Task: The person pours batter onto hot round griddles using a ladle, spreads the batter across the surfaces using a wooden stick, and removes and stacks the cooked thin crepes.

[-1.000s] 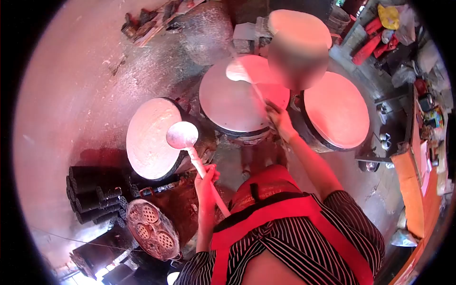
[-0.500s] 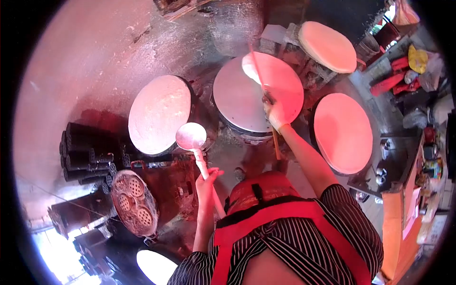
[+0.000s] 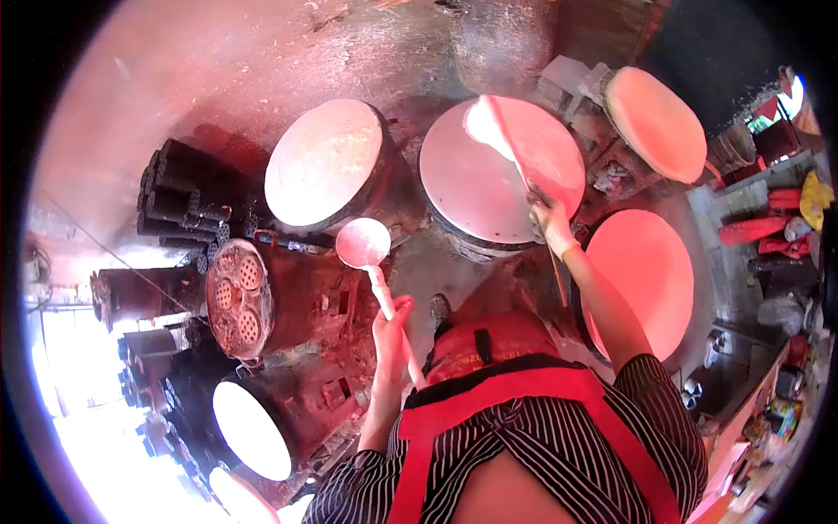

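Observation:
My left hand (image 3: 391, 334) is closed around the long pale handle of a ladle (image 3: 363, 243), whose bowl is coated with whitish batter and held up in front of the griddles. In my right hand (image 3: 553, 224) is a long thin wooden spreader (image 3: 506, 131), its blade lying across the middle round griddle (image 3: 463, 188). White batter (image 3: 485, 124) is heaped along the blade near the far edge. A thin layer covers the griddle's right side, while its left side looks bare grey.
Pale rounds cover a griddle at left (image 3: 323, 162), one at right (image 3: 642, 284) and one at far right (image 3: 656, 124). A drum stove (image 3: 240, 301) with perforated briquettes stands at left, near stacked black briquettes (image 3: 179, 196). Another white-topped griddle (image 3: 251, 430) is lower left.
The view has turned, so the griddles sit differently in it. The spreader now slants more across the middle griddle, with the batter still beside its blade. The ladle stays raised in my left hand.

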